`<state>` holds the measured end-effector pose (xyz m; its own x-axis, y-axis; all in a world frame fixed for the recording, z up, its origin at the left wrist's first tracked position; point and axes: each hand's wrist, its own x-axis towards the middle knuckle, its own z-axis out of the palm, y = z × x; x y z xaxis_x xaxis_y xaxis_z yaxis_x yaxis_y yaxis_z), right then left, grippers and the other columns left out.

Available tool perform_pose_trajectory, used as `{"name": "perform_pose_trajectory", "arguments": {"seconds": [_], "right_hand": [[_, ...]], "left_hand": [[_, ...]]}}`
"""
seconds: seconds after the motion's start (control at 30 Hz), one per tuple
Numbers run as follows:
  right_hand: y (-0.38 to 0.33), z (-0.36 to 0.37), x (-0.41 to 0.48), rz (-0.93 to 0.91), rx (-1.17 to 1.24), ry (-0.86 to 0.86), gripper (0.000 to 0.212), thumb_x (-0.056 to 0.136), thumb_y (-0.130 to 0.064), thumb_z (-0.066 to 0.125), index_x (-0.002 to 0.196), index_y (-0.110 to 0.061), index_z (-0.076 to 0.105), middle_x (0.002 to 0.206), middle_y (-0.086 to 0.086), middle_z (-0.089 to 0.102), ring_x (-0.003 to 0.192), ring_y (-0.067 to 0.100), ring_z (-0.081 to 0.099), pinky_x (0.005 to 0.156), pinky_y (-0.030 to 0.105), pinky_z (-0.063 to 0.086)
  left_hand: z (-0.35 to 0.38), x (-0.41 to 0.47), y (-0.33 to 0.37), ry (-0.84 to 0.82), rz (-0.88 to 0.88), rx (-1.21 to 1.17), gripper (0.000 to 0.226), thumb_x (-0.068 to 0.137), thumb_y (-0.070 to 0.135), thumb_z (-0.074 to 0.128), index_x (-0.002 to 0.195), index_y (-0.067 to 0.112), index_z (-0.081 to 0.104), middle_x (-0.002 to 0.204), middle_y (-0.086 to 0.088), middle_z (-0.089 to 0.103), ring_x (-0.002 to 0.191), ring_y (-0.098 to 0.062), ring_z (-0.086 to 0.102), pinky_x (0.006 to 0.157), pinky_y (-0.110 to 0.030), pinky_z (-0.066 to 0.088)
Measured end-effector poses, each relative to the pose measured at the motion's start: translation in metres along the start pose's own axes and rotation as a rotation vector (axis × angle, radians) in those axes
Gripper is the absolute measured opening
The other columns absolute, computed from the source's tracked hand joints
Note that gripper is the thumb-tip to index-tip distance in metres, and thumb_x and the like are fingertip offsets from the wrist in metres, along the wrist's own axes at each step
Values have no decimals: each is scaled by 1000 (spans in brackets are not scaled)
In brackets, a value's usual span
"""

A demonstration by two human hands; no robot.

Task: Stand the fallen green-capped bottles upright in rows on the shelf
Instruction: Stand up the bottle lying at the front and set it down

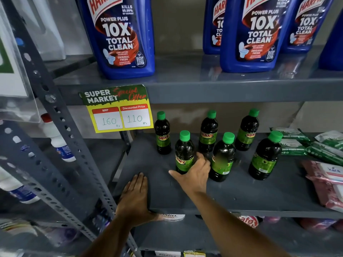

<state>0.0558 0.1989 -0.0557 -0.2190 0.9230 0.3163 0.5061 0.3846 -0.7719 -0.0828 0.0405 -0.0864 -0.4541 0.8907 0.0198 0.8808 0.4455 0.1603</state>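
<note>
Green-capped bottles stand upright on the grey shelf (pixel 241 193). At centre frame the right hand (pixel 194 175) wraps its fingers around the front-left bottle (pixel 183 153), gripping its lower half. Lower left, the left hand (pixel 135 197) lies flat and open on the shelf edge, holding nothing. Five more bottles (pixel 223 156) stand around, in two staggered rows.

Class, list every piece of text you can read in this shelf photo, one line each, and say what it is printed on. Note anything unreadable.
"POWER PLUS 10X TOTAL CLEAN", "ORIGINAL FRESH", "KILLS 99.99%": blue cleaner bottles, brand cut off at the frame.
"SUPER MARKET Special Offer", "MRP 160 Rs", "Discounted Price 110 Rs": shelf price tag.
"SUNNY": green-capped bottles.
"kara": pink packet.
Green packets, lower-shelf labels, cleaner small print: too blurred or hidden.
</note>
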Motion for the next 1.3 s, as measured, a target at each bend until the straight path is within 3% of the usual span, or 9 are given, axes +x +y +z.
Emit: {"name": "perform_pose_trajectory", "arguments": {"seconds": [0.2, 0.37, 0.5, 0.63, 0.97, 1.1, 1.3], "right_hand": [[9, -3, 9, 32, 59, -102, 112, 51, -39, 95, 137, 0, 35, 132, 19, 48, 124, 34, 45, 102, 42, 41], [13, -4, 12, 90, 158, -202, 88, 60, -23, 84, 133, -9, 37, 116, 5, 53, 113, 28, 56, 87, 33, 48], [16, -4, 13, 42, 93, -291, 86, 58, -37, 87, 127, -11, 41, 119, 3, 49, 113, 18, 49, 94, 34, 45], [18, -3, 14, 78, 71, -359, 71, 65, -30, 83, 120, -12, 43, 119, 9, 59, 112, 27, 57, 87, 36, 50], [12, -1, 8, 2, -7, -485, 78, 62, -40, 87, 125, -17, 46, 122, 4, 63, 113, 23, 59, 87, 29, 47], [3, 7, -7, -64, 6, -536, 77, 61, -40, 88, 123, -19, 47, 120, 1, 64, 112, 21, 60, 90, 32, 50], [-3, 15, -24, -93, 5, -517, 73, 60, -41, 87, 118, -21, 48, 116, 0, 63, 109, 20, 60, 83, 26, 46]], "left_hand": [[2, 0, 1, 6, 2, -4, 146, 50, 95, 52, 155, 11, -6, 165, -7, -7, 151, -22, -8, 119, -37, -5], [5, 1, -1, 8, 4, -27, 148, 48, 96, 55, 155, 12, -4, 166, -6, -3, 151, -22, -6, 119, -38, -4], [6, 2, -2, 11, 5, -17, 146, 50, 94, 55, 155, 12, -4, 166, -6, -4, 151, -22, -6, 119, -38, -4], [7, 2, -3, -3, 10, -18, 147, 50, 97, 51, 154, 12, -11, 165, -6, -11, 150, -21, -13, 119, -39, -7], [5, 3, -2, -17, 4, -6, 148, 51, 90, 59, 153, 11, -13, 165, -7, -12, 150, -22, -12, 121, -39, -4], [4, 3, -1, -48, 2, 4, 152, 50, 89, 62, 151, 11, -19, 164, -9, -15, 150, -23, -13, 120, -38, -7], [2, 3, 2, -73, -28, 37, 153, 51, 84, 67, 150, 11, -23, 163, -10, -20, 149, -23, -18, 121, -39, -6]]}}
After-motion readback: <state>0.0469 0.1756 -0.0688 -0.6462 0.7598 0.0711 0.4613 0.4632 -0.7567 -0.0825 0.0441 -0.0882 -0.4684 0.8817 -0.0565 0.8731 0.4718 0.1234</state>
